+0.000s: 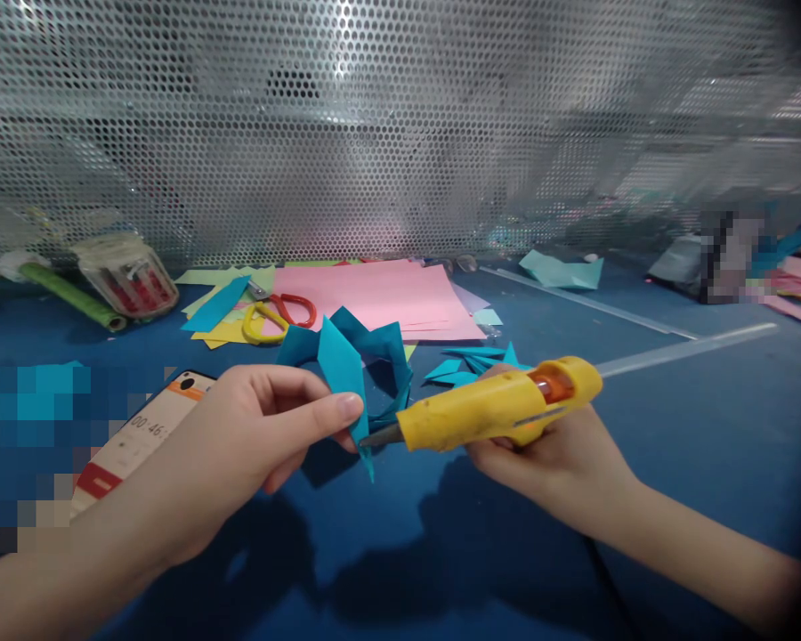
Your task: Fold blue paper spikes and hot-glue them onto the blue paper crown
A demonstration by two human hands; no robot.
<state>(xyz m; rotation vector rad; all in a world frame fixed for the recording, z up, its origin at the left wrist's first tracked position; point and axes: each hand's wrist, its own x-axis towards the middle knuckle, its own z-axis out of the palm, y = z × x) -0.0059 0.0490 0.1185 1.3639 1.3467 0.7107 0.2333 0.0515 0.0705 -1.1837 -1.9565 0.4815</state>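
Observation:
Between the thumb and fingers of my left hand [267, 427] is a ring of folded blue paper [340, 365], with pointed petals standing up around its rim. My right hand [561, 472] is wrapped round a yellow glue gun [471, 411], a clear glue stick [687, 350] poking out of its back end. The dark nozzle [382, 436] points left and meets the lower edge of the front petal, close to my left fingertips. Whether glue is coming out cannot be made out. Just behind the gun lie several loose folded blue paper pieces [471, 363].
Pink paper sheets [374, 294] and red-yellow scissors [277, 316] lie behind the ring. A phone [140, 436] is under my left forearm. At the back left are a jar [130, 276] and a green roll [73, 294]. A perforated metal screen [400, 133] stands behind.

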